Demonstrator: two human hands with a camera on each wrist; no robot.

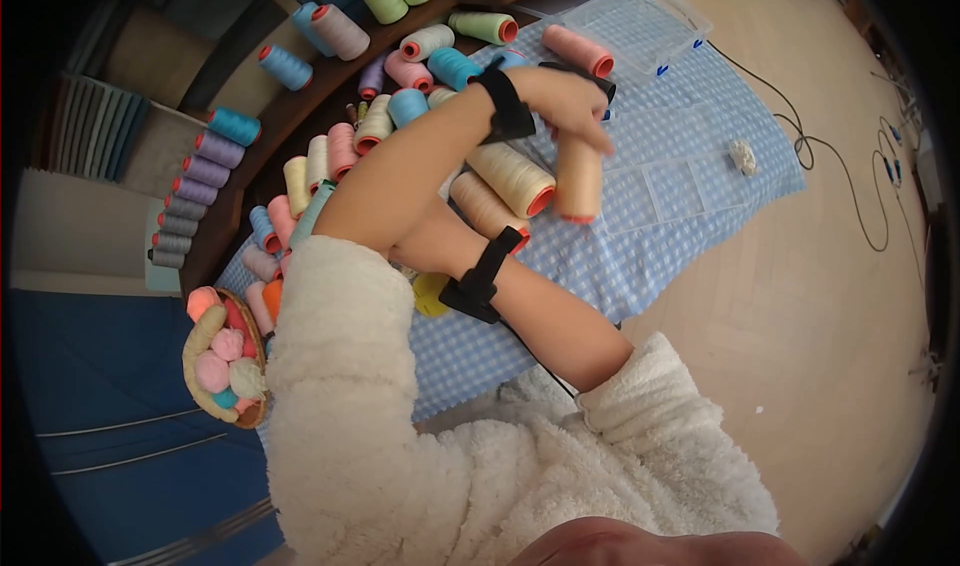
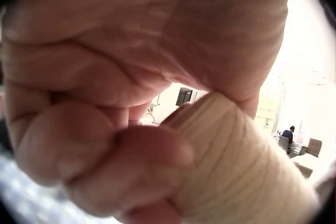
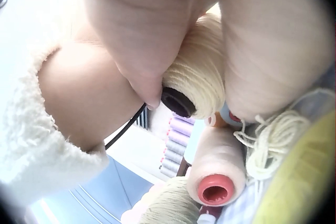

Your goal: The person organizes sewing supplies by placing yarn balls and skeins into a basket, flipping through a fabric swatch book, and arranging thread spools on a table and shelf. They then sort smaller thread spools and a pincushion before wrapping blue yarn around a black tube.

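My arms cross over the table, the left forearm above the right. With curled fingers my left hand (image 1: 565,106) grips the narrow top of a peach thread cone (image 1: 578,181), which stands upright by the cloth's middle. In the left wrist view the fingers (image 2: 131,166) wrap round the cone (image 2: 241,166). My right hand (image 1: 435,241) is partly covered by the left forearm. In the right wrist view it holds a cream yarn cone (image 3: 197,69) with a black core between thumb and fingers. A pale thread cone (image 3: 218,166) and a loose cream yarn bundle (image 3: 273,142) lie just below it.
Several coloured thread cones crowd the table's left side and the curved shelf (image 1: 330,66). A clear plastic box (image 1: 640,26) stands at the back, a clear divided tray (image 1: 675,191) at the right. A basket of yarn balls (image 1: 225,361) sits left; a yellow round item (image 1: 432,294) lies near the right wrist.
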